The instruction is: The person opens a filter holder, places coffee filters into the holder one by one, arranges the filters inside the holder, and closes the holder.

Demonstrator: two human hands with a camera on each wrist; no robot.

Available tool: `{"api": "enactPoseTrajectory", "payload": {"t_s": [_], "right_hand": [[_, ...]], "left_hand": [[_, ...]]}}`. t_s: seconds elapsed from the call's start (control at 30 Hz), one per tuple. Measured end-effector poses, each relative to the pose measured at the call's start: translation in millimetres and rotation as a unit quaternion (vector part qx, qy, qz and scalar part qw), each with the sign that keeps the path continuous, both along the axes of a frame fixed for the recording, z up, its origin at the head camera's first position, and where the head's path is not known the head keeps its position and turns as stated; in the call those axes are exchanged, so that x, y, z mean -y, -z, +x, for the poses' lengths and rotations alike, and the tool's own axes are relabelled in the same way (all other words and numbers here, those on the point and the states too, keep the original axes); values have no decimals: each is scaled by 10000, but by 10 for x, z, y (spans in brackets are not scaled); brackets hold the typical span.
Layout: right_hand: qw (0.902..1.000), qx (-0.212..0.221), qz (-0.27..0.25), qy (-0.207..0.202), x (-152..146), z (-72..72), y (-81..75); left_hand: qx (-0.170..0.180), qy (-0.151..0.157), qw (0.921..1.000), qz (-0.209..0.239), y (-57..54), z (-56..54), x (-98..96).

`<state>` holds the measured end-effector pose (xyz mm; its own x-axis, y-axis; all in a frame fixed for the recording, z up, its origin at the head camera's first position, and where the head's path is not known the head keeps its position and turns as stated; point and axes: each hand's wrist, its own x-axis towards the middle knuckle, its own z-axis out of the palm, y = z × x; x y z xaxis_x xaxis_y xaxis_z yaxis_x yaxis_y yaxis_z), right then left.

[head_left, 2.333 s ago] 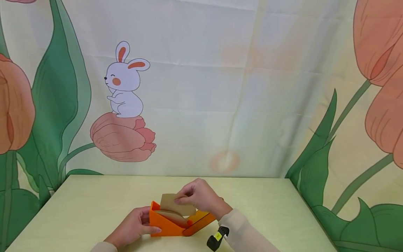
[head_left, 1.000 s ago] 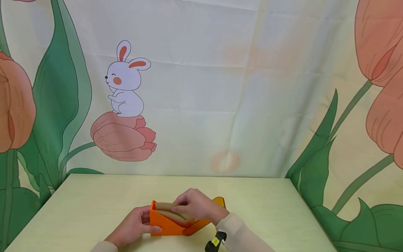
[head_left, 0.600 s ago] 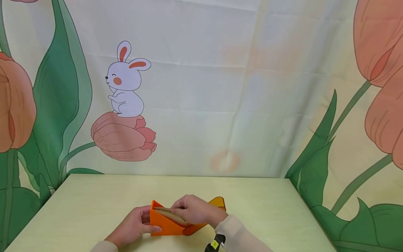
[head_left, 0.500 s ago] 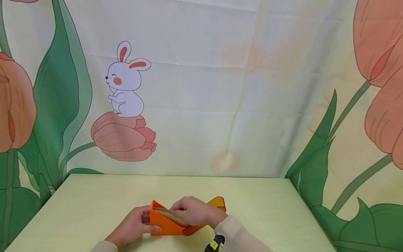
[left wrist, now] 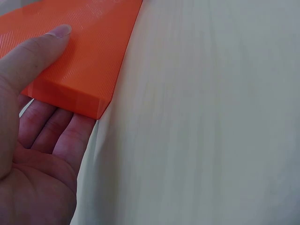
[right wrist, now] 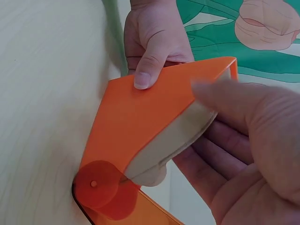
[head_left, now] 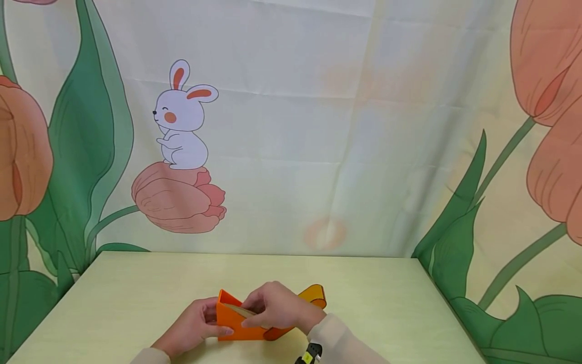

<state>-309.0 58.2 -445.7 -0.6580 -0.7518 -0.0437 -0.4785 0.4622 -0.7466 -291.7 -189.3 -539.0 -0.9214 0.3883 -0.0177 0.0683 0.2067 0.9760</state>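
Note:
An orange plastic box (head_left: 233, 322) with a slanted open top and a hinged lid (head_left: 314, 294) swung out to the right sits at the table's front middle. My left hand (head_left: 197, 326) grips its left end, thumb on the near wall and fingers round the end, as the left wrist view shows. Brown paper pieces (right wrist: 176, 136) stand inside, only their upper edges showing above the slanted rim. My right hand (head_left: 277, 308) is over the opening, thumb spread from the fingers. In the right wrist view its thumb is blurred over the rim, and its fingers reach behind the paper.
The pale table (head_left: 386, 303) spreads around the box. Behind it hangs a cloth backdrop (head_left: 282, 151) printed with a rabbit and tulips. A black strap device (head_left: 310, 354) sits at the right wrist.
The right hand has lowered the brown paper, earlier held up above the box, down into it. Its thumb has since parted from the fingers and moved over the near wall. The left hand stays put.

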Motion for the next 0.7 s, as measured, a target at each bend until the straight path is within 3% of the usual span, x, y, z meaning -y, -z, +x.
{"api": "enactPoseTrajectory", "payload": {"t_s": [0.2,0.33,0.6,0.7], "right_hand": [[9994,-321,-2,144,18,-17,59],[9994,-281,-11,190,21,-16,68],[9985,-337,95,415,-62,33,-106],[9964,-646,203,519,-148,62,-195]], "left_hand": [[15,-34,10000,6,-11,9,-4],[35,-38,10000,6,-15,13,-9],[60,63,9997,212,-13,18,-12],[3,69,9998,198,-12,22,-15]]}}
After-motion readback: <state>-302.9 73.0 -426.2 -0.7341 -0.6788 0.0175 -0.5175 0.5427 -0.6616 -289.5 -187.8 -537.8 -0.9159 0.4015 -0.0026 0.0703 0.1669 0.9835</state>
